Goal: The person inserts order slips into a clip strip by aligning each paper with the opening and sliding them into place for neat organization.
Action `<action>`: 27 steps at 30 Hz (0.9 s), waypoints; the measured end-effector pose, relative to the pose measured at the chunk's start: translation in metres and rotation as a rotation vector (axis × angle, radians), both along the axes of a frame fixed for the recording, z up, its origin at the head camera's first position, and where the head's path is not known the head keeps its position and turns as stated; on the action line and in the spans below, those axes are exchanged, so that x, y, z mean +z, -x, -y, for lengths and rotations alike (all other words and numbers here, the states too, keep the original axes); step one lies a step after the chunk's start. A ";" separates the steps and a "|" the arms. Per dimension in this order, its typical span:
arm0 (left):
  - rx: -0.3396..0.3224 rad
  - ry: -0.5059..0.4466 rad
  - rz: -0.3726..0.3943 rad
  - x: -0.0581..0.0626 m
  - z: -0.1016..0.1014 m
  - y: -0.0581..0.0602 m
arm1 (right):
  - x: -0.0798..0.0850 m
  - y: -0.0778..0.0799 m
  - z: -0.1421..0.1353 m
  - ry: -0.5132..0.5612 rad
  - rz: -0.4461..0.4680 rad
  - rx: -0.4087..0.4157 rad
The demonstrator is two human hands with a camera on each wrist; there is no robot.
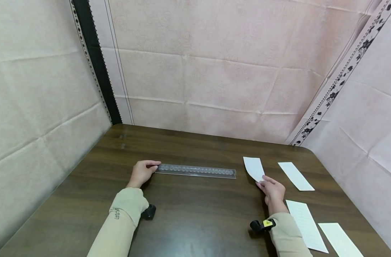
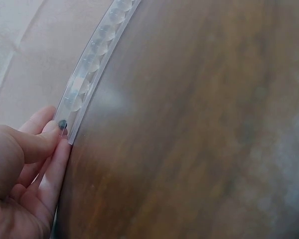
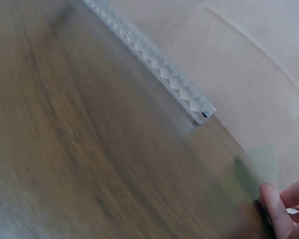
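A long clear plastic strip (image 1: 196, 170) with a row of round, dome-like shapes lies across the middle of the table. Its left end is pinched between the thumb and fingers of my left hand (image 1: 143, 173). In the left wrist view, a small dark dot shows on the strip (image 2: 89, 67) beside the thumb tip. To the right of the strip, my right hand (image 1: 273, 191) pinches the near edge of a white paper slip (image 1: 253, 167), which tilts up off the table. In the right wrist view, that slip (image 3: 259, 167) looks pale green, apart from the strip's far end.
A blank-looking white slip (image 1: 296, 176) lies right of my right hand. Nearer, a larger sheet with faint lines (image 1: 306, 225) and another slip (image 1: 340, 239) lie on the brown wooden table (image 1: 195, 210). Pale cloth (image 1: 198, 78) hangs along the back and both sides.
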State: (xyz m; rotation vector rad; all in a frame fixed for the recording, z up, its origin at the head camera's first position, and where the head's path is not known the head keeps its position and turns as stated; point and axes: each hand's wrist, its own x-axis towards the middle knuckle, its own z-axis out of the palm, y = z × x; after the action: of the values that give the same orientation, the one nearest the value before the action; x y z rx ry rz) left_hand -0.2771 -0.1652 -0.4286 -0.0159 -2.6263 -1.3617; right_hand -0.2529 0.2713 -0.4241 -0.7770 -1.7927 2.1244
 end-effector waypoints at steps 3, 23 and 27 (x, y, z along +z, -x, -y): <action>-0.004 0.001 -0.003 0.000 0.000 0.000 | -0.002 0.001 0.001 0.020 -0.015 -0.034; 0.001 -0.001 -0.001 0.000 0.000 0.000 | 0.006 -0.006 0.012 0.106 -0.124 -0.127; -0.001 0.002 -0.003 0.000 0.001 0.000 | 0.011 -0.007 0.017 0.112 -0.140 -0.144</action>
State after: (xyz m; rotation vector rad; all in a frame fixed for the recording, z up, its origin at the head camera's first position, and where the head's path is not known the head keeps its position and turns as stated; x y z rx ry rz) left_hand -0.2773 -0.1657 -0.4284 -0.0192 -2.6250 -1.3584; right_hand -0.2460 0.2547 -0.4132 -0.7397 -1.5125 2.1418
